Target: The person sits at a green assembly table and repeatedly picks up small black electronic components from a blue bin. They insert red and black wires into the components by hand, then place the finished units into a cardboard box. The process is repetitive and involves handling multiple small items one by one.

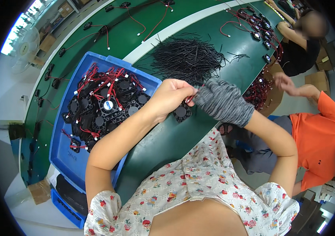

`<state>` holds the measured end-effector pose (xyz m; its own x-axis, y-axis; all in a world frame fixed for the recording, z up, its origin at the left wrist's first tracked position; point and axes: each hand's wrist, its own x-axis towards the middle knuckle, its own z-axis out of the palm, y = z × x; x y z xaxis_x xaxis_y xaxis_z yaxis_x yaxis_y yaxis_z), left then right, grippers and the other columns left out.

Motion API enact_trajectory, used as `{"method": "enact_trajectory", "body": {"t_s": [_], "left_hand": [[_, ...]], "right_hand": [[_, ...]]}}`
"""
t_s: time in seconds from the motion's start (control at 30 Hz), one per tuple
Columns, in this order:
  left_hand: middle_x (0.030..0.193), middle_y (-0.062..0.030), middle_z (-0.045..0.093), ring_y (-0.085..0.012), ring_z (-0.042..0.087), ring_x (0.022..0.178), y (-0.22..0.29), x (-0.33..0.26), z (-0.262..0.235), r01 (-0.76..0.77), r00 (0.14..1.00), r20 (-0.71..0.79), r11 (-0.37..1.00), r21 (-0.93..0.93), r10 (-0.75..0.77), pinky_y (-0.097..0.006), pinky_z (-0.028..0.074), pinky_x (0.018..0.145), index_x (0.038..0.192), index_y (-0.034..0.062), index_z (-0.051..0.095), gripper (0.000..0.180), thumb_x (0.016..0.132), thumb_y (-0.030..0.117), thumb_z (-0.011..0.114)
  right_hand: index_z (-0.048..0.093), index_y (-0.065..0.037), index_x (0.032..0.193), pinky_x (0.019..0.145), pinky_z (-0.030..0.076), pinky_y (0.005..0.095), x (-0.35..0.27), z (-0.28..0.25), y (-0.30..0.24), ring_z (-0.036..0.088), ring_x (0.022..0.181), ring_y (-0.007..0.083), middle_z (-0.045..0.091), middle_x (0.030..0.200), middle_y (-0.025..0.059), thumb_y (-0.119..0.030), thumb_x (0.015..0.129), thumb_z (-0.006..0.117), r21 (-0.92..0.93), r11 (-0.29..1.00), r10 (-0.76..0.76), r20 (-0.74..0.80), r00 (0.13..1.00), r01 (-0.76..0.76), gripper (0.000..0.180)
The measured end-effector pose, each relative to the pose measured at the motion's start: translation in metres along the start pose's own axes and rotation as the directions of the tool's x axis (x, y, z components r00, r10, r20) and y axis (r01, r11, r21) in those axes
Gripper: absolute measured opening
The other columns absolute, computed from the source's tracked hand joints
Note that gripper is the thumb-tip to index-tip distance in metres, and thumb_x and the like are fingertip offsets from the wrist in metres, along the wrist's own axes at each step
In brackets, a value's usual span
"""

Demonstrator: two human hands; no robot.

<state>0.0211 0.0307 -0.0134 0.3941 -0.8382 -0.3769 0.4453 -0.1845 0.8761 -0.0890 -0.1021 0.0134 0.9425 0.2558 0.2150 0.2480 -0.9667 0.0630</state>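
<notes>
My bare left hand [171, 96] is closed in a pinch on the red and black wires [190, 99] of a small black cooling fan [182, 113]. That fan is just below my fingers, over the green table. Against the left fingertips, my right hand [226, 103] in a grey knitted glove is closed too; what it grips is hidden. Just beyond both hands lies a heap of thin black tubes or strips [187, 57]. To the left, a blue bin [61, 145] holds many similar fans [108, 105] with red and black leads and white plugs.
A green conveyor belt [116, 39] carrying spaced-out fans runs beyond a pale rail [175, 26]. More fans [256, 27] lie at the table's far right. Two people are nearby on the right, one in an orange shirt [321, 133]. Another blue bin [67, 210] is at lower left.
</notes>
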Motion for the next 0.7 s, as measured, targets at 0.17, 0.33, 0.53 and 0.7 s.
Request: {"method": "enact_trajectory", "body": {"t_s": [0.17, 0.33, 0.53, 0.7], "left_hand": [[0.073, -0.0033, 0.056, -0.0093, 0.052, 0.068, 0.003, 0.004, 0.0, -0.284, 0.959, -0.028, 0.949, -0.135, 0.283, -0.023, 0.043, 0.066, 0.083, 0.0009, 0.059, 0.01, 0.083, 0.01, 0.054], [0.083, -0.0051, 0.053, -0.0103, 0.052, 0.073, 0.004, 0.002, 0.005, -0.655, 0.737, -0.033, 0.725, 0.216, 0.675, -0.023, 0.043, 0.068, 0.084, -0.003, 0.06, 0.008, 0.078, 0.002, 0.058], [0.076, -0.0057, 0.055, -0.0109, 0.053, 0.074, 0.007, -0.001, 0.006, -0.728, 0.62, 0.036, 0.557, 0.399, 0.784, -0.022, 0.042, 0.068, 0.081, -0.0027, 0.061, 0.007, 0.076, 0.002, 0.06], [0.073, -0.0025, 0.054, -0.0088, 0.051, 0.07, 0.006, -0.005, 0.009, -0.431, 0.902, 0.012, 0.899, 0.084, 0.431, -0.023, 0.042, 0.067, 0.081, -0.0012, 0.056, 0.005, 0.08, 0.003, 0.055]], "right_hand": [[0.057, -0.004, 0.082, 0.052, 0.046, 0.0306, 0.006, 0.001, 0.019, 0.054, 0.054, 0.0184, 0.055, 0.065, 0.0063, -0.035, 0.083, 0.048, 0.762, 0.616, 0.404, -0.087, 0.911, -0.201, 0.033], [0.054, -0.002, 0.081, 0.045, 0.042, 0.0235, 0.005, 0.002, 0.017, 0.05, 0.042, 0.0118, 0.053, 0.056, 0.003, -0.042, 0.086, 0.043, 0.865, -0.295, 0.262, 0.481, 0.837, -0.405, 0.041], [0.054, -0.005, 0.078, 0.048, 0.041, 0.0255, 0.008, -0.009, 0.008, 0.053, 0.05, 0.0123, 0.055, 0.06, 0.003, -0.026, 0.084, 0.049, 0.919, -0.001, 0.386, 0.365, 0.848, -0.395, 0.022], [0.055, -0.008, 0.077, 0.053, 0.045, 0.0322, 0.003, -0.004, 0.008, 0.056, 0.066, 0.019, 0.057, 0.072, 0.0046, -0.017, 0.077, 0.052, 0.143, 0.99, 0.057, -0.31, 0.949, -0.012, 0.01]]}}
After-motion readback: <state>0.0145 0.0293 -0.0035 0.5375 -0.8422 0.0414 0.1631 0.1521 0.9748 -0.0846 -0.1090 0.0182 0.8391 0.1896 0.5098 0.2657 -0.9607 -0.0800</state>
